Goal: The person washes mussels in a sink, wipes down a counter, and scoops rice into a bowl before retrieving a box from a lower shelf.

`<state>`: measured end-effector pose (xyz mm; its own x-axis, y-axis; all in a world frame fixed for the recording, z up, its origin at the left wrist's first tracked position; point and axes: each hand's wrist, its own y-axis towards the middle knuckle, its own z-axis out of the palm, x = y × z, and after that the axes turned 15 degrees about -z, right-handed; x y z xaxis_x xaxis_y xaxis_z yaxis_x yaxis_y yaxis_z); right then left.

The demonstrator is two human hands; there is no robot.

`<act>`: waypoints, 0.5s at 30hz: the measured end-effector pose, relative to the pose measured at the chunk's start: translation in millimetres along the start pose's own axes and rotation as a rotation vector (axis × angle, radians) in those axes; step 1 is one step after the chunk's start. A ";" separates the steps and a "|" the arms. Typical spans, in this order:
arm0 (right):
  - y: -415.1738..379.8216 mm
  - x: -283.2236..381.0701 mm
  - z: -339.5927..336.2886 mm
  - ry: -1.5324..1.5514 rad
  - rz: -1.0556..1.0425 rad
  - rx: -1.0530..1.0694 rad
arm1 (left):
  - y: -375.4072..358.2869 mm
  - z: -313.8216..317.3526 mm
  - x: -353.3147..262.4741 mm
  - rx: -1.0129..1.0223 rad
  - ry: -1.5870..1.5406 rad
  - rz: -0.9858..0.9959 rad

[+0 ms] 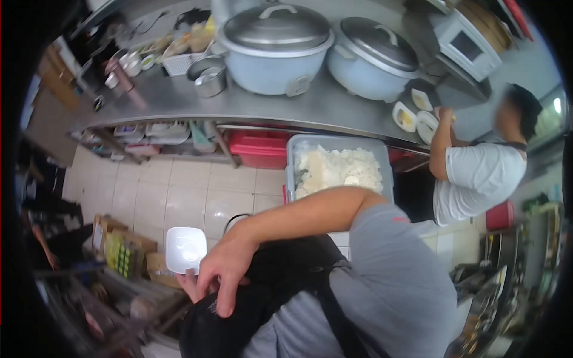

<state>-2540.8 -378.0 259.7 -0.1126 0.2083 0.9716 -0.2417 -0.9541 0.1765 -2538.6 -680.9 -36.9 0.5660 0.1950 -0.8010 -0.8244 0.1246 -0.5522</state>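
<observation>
A white square bowl [186,249] is held at its lower rim by my left hand [190,285], with only some fingers showing. The bowl's inside faces up and looks bare and shiny. My right arm crosses in front of me, and my right hand [230,265] hangs just right of the bowl, partly covering my left hand. Its fingers are bent and apart, with no object visible between them. The fingertips reach down onto black cloth [221,325], and whether they press it cannot be told. Beyond my forearm stands a grey tub [290,161] holding white rice [358,164].
Two large lidded cookers [268,62] stand on a steel counter [161,107] with a metal pot [210,80]. On the right, a co-worker [477,167] handles white containers [406,117]. A red bin [259,149] sits under the counter; boxes [128,238] are at left.
</observation>
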 end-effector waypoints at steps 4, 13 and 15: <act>-11.0 -30.4 -57.8 -0.236 -0.012 -0.247 | 78.3 11.8 -91.1 -0.007 -0.048 0.008; -222.0 97.0 -118.5 -1.411 0.382 -1.608 | 194.9 104.1 -192.7 0.206 0.128 -0.094; -244.9 137.6 -141.3 -1.398 0.307 -1.706 | 221.9 120.4 -195.9 0.240 0.143 -0.131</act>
<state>-2633.3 -85.4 327.9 0.0642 -0.8437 0.5330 -0.7998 0.2759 0.5331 -2833.4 -574.3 25.2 0.6486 0.0249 -0.7607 -0.7132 0.3690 -0.5960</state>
